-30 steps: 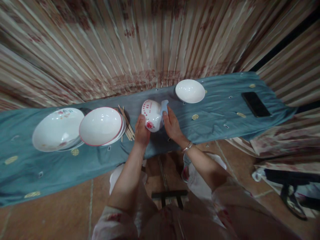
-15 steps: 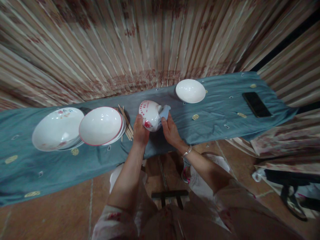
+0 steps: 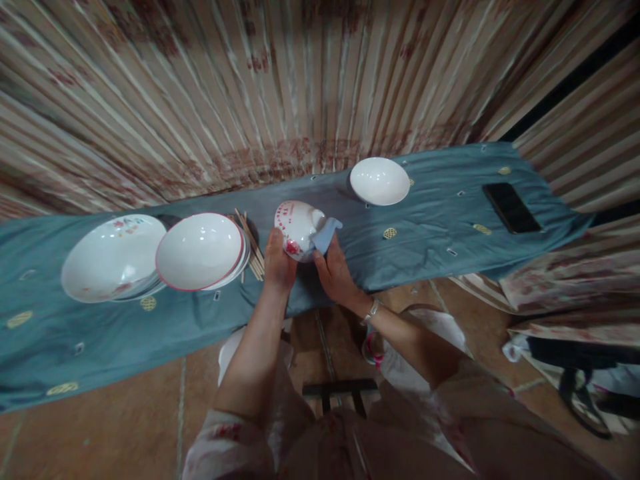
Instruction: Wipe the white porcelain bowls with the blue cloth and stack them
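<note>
A white bowl with red marks and a red flower is tipped on its side above the table, its outer wall facing up. My left hand grips its near left side, thumb on the wall. My right hand is closed on a light blue cloth, which lies against the bowl's right side. The bowl's inside is turned away from me. Just left of my left hand lie several wooden chopsticks.
A stack topped by a red-rimmed bowl stands on the left, beside large flowered dishes. Behind my right hand sits a white bowl. A black phone rests on the right of the blue-green tablecloth. A curtain hangs behind.
My right hand and the blue cloth have slid slightly left and down along the bowl's wall, and more cloth shows. The bowl has shifted slightly left in my left hand.
</note>
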